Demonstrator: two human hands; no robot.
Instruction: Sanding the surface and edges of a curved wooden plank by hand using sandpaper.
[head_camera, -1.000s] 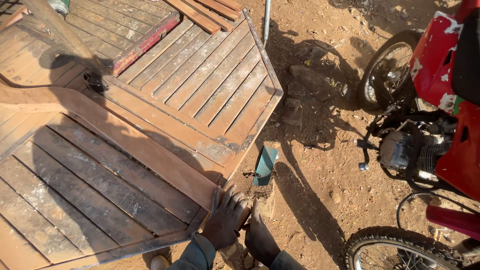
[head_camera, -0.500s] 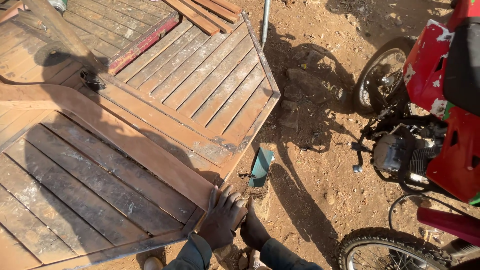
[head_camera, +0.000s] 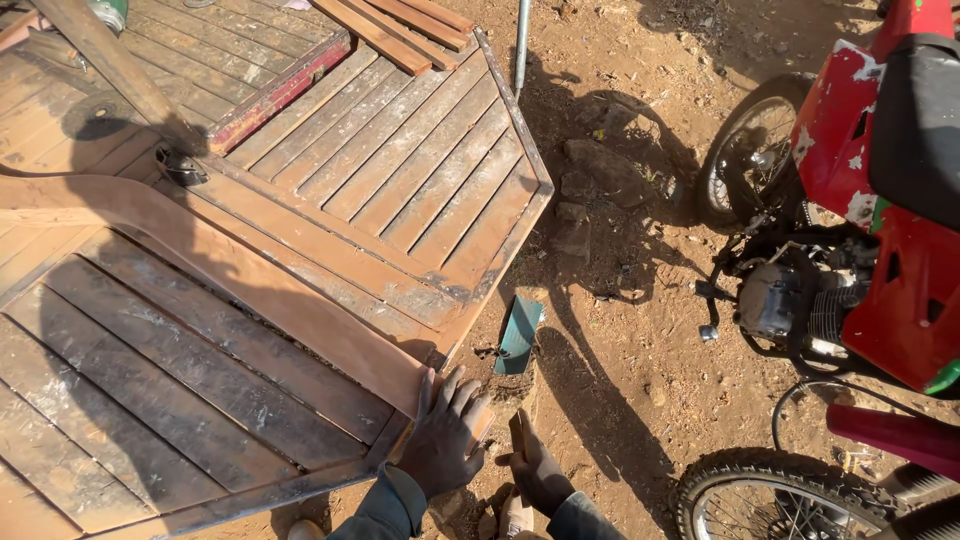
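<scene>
Slatted wooden panel (head_camera: 300, 260) lies flat on the dirt, red motorcycle (head_camera: 880, 220) well apart. My left hand (head_camera: 447, 440) presses spread-fingered on its corner; right hand (head_camera: 538, 470) rests just beside, fingers together, holding nothing. Best to keep the palm flat and weight steady.

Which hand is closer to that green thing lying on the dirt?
Probably the right hand. It lies on the dirt just below the green piece with nothing between. The left hand is spread flat on the corner of the wooden panel, a bit further off.
</scene>
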